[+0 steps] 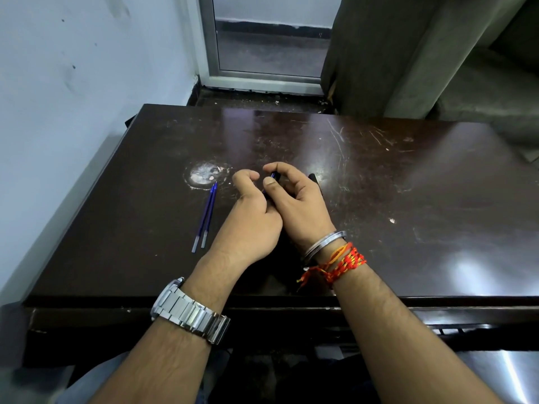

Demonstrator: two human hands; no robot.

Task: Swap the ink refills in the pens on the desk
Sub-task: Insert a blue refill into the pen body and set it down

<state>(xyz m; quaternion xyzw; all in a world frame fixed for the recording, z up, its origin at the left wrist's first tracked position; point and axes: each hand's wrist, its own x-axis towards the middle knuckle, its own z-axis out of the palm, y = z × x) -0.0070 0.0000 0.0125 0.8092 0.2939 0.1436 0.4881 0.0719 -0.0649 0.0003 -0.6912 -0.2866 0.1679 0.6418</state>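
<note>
left — steel watch (189, 312) | right — silver bangle (320, 243), red-orange thread (341, 263), perhaps knotted

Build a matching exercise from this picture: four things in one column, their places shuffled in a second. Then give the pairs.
Things
1. blue refills
2. metal watch
3. red threads
4. pen

Places
A. round the left wrist
B. pinched by the right hand
C. lying side by side on the desk
D. tied round the right wrist

Pairs: 1-C, 2-A, 3-D, 4-B
</note>
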